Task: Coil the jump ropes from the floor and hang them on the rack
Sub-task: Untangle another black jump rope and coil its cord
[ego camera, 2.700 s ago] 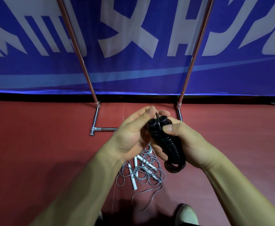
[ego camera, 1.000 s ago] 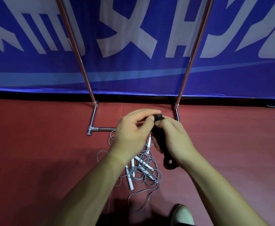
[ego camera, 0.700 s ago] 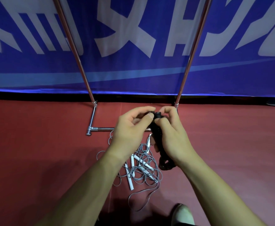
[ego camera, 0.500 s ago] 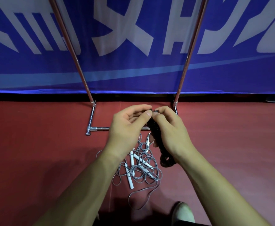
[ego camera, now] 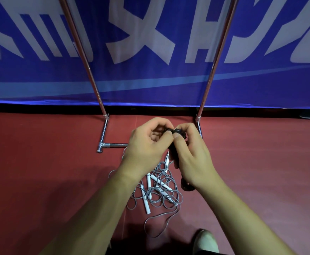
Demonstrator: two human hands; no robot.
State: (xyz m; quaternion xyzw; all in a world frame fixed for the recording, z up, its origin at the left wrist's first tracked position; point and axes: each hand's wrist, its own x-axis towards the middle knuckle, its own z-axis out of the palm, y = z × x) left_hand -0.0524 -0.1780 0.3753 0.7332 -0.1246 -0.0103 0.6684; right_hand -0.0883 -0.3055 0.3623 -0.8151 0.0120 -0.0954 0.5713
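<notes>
A black jump rope (ego camera: 186, 185), wound into a tight bundle, sits in my right hand (ego camera: 192, 155), whose fingers curl round it. My left hand (ego camera: 146, 144) pinches the bundle's top end between thumb and forefinger, right against my right thumb. Most of the bundle is hidden behind my right hand; only its top and its lower loop show. Below my hands, a tangle of grey jump ropes (ego camera: 157, 192) with white handles lies on the red floor. The metal rack (ego camera: 93, 80) stands just beyond, its two slanted poles rising out of view.
The rack's chrome base bar (ego camera: 111, 144) lies on the floor left of my hands. A blue banner (ego camera: 150, 43) with white lettering covers the wall behind. My shoe (ego camera: 205, 240) is at the bottom edge, near a loose grey loop.
Both hands have stayed together on the black bundle while my fingers shifted at its top end. The bundle now shows less, turned more behind my right hand.
</notes>
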